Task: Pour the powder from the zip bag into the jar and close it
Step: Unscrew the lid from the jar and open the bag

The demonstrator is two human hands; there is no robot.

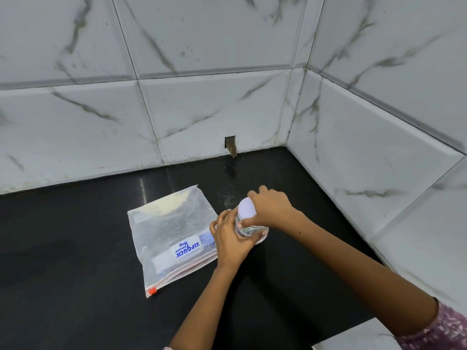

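Black counter (75, 248), glossy, set in a corner of white marble-look tiles (202, 109).

Jar (249, 229): small, clear, upright on the counter between both hands; printed label partly hidden by fingers. Contents not readable from this angle.

Lid (247, 207): white, round, sitting on the jar mouth; whether it is seated fully or only resting there is hard to say.

Left hand (231, 239): fingers wrapped round the jar body, clamped on it from the near-left side.

Right hand (271, 208): fingers curled over the lid edge, thumb on the near rim, gripping the lid from the right.

Bag (174, 238): clear zip pouch lying flat just left of the left-hand fingers, its right edge at or under the knuckles. Blue-and-white label faces up, orange slider at the near corner, pale powder gathered at the far end.

Sleeve (444, 329): pink patterned, at the right upper arm.

Slot (230, 142): small dark cut-out in the tile beyond the fingers.
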